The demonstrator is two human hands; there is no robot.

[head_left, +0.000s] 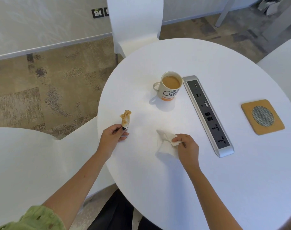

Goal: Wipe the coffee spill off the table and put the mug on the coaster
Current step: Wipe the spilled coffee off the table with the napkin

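A white mug [169, 87] full of milky coffee stands upright on the round white table [199, 171], left of a socket strip. The cork coaster [262, 116] with a round metal mesh centre lies at the right, with nothing on it. My left hand [113, 136] pinches a crumpled, coffee-stained tissue [125, 119] and holds it upright near the table's left edge. My right hand [188, 146] presses a clean white tissue [166, 142] flat on the tabletop in front of the mug. I see no brown liquid on the table surface.
A long silver and black socket strip [207, 115] runs diagonally between mug and coaster. A white chair [134, 25] stands beyond the table. More white furniture [33, 163] sits at the left and another piece [284, 67] at the right edge.
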